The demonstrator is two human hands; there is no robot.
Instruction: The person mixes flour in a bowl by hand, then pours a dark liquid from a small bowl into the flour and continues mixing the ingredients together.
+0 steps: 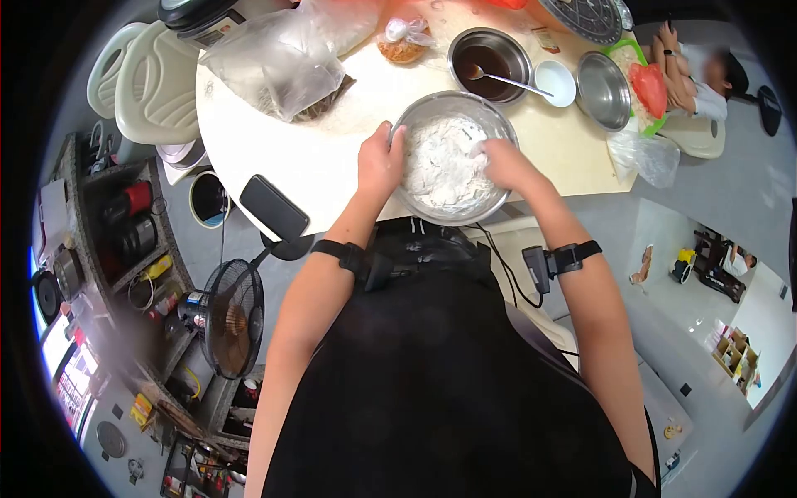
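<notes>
A steel mixing bowl [404,199] stands at the near edge of the table, holding white flour [448,162] with a clumpy, uneven surface. My left hand [382,163] is closed on the bowl's left rim, thumb up along the side. My right hand [508,166] reaches over the right rim, its curled fingers in the flour and partly coated white; their tips are hidden. Just behind stands a steel pot [490,37] of dark brown liquid, with a spoon [519,85] leaning across it. A small white bowl [554,83] sits beside the pot.
Another steel bowl [603,91] and a green tray [656,124] are at the right. Plastic bags [290,62] cover the table's back left. A phone [274,207] lies at the left edge, above a fan [232,319]. A person [706,87] sits at the far right.
</notes>
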